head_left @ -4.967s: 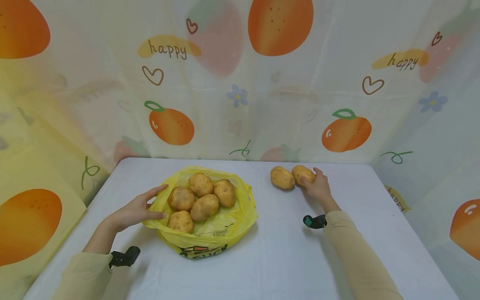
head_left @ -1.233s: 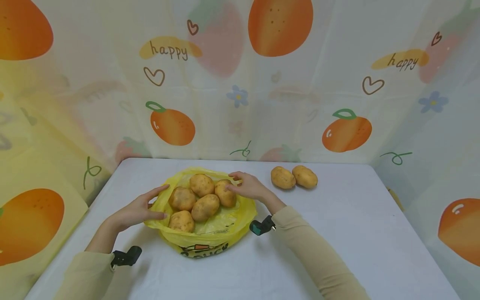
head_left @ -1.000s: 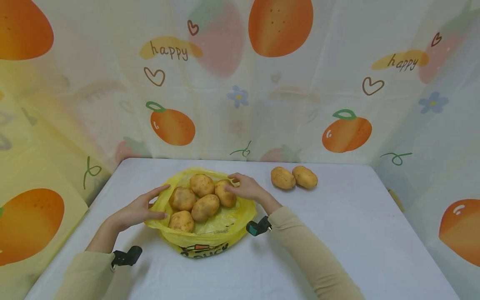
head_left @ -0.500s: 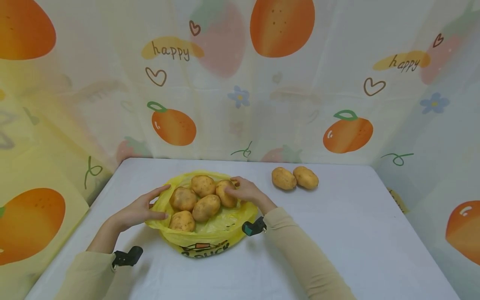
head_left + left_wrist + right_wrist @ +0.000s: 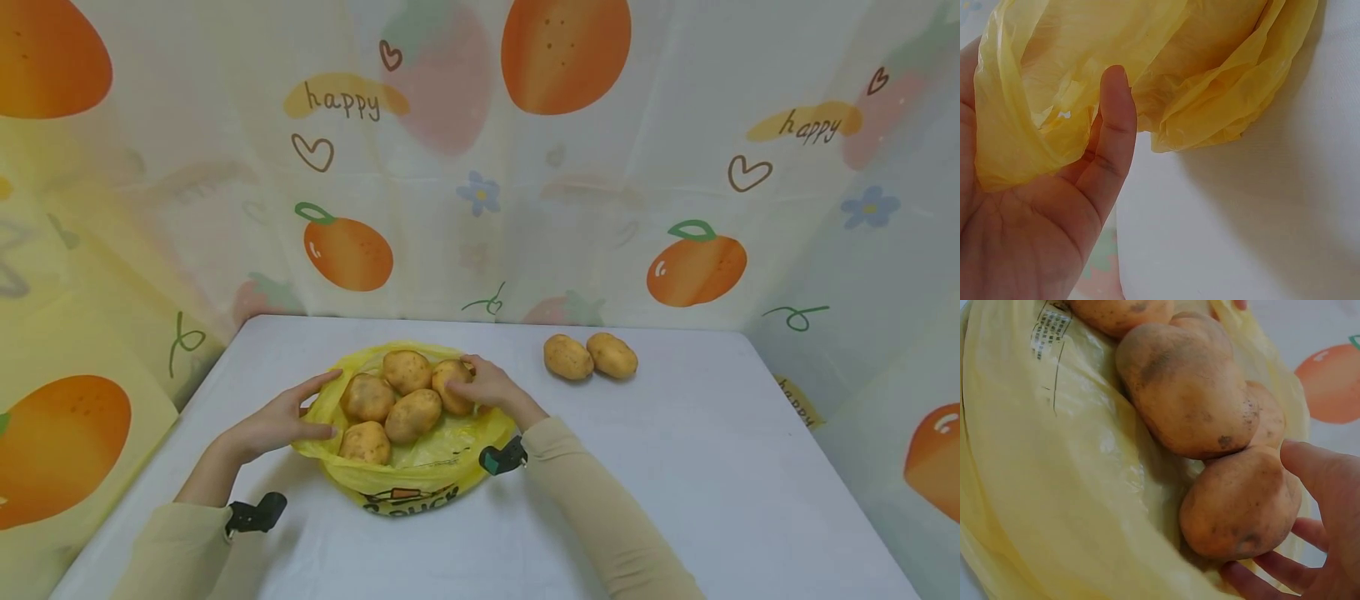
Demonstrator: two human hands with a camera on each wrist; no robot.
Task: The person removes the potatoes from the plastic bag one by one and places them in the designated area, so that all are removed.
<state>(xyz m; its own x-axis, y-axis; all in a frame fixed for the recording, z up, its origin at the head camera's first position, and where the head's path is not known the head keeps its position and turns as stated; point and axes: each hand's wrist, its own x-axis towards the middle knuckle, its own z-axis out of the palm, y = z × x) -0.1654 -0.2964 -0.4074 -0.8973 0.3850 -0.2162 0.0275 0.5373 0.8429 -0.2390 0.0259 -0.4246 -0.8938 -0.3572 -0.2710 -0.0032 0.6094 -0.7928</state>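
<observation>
A yellow plastic bag (image 5: 420, 483) stands wide-mouthed on the table with several potatoes (image 5: 414, 416) inside. At its left rim, my left hand (image 5: 273, 425) holds the plastic between spread thumb and fingers; the left wrist view shows the bag's edge (image 5: 1016, 125) lying across the palm. My right hand (image 5: 495, 389) reaches over the right rim and grips the rightmost potato (image 5: 452, 398). In the right wrist view, the thumb rests on one side of this potato (image 5: 1241, 506) and the fingers curl around the other. It sits against its neighbours.
Two more potatoes, a left one (image 5: 567, 357) and a right one (image 5: 612, 356), lie side by side near the back of the white table (image 5: 720, 500). Behind the table hangs a fruit-printed cloth (image 5: 525, 250). Dark cameras are strapped to both wrists.
My right hand has left the far-right potato on the table and moved left to the bag, then lowered onto the rightmost potato there. My left hand has stayed at the rim.
</observation>
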